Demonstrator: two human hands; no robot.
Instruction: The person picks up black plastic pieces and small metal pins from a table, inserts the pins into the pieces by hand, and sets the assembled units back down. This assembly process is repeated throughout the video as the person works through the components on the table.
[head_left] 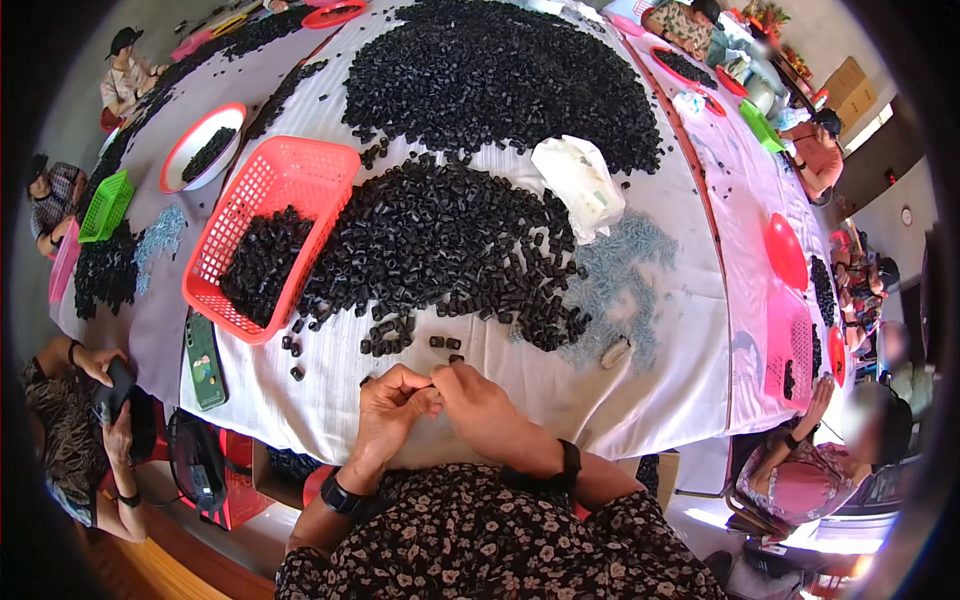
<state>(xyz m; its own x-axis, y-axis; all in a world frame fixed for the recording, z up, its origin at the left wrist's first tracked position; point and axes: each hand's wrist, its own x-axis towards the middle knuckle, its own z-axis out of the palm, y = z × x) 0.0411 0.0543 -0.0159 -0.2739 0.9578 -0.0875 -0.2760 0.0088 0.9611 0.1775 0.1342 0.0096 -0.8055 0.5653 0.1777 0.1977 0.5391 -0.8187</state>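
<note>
My left hand (392, 408) and my right hand (482, 408) meet at the table's near edge, fingertips pinched together. Whatever sits between them is too small and covered to make out. A few loose small black plastic pieces (445, 343) lie just beyond my knuckles. Farther out spreads a heap of the same black pieces (430, 235). To its right are scattered small clear-bluish pieces (640, 260). A red plastic basket (325, 232), partly filled with black pieces, stands left of the heap.
A green phone (204, 362) lies left of my hands. A crumpled white plastic bag (578, 185) rests by the heap; a larger black heap (500, 80) lies behind. Left stands a red-rimmed bowl (172, 170). Other people sit around, one person's hands (105, 385) at lower left holding something dark.
</note>
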